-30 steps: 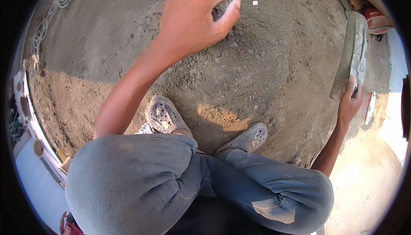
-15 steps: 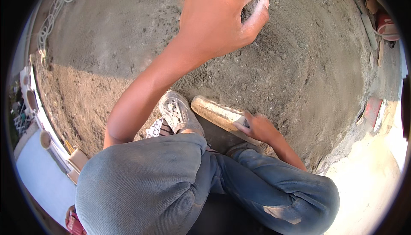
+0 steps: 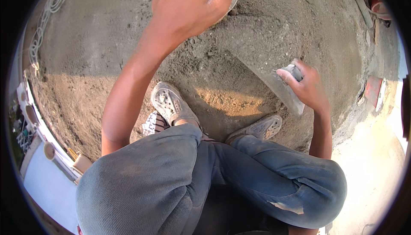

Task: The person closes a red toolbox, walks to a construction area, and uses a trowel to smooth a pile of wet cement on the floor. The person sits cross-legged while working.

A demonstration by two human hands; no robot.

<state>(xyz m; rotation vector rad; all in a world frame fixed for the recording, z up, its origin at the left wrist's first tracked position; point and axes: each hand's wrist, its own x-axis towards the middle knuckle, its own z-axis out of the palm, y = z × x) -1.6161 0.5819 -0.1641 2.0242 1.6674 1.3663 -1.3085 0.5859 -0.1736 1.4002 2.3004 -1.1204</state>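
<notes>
My right hand (image 3: 310, 87) is closed around the handle of a long, flat plastering float (image 3: 274, 85), which lies slanted on the damp grey mortar (image 3: 252, 42) to the right of my feet. At the top edge, my left hand (image 3: 184, 8) is palm down over the mortar with its thumb bent outward. The picture's edge cuts off its other fingers. Beside the thumb shows a pale curved rim (image 3: 234, 3), partly covered by the hand; I cannot tell whether it is held.
My dusty clogs (image 3: 168, 100) stand on the mortar, a striped cloth (image 3: 155, 123) beside the left one. Coiled pale hose (image 3: 53, 1) lies at the upper left. At the right edge are a red block-shaped object (image 3: 373, 90) and a red bucket (image 3: 380, 8).
The float has gone from tilted beside my left foot to lying on the mortar, farther away and to the right. My left hand has shifted up and left; the pale rim now shows beneath it.
</notes>
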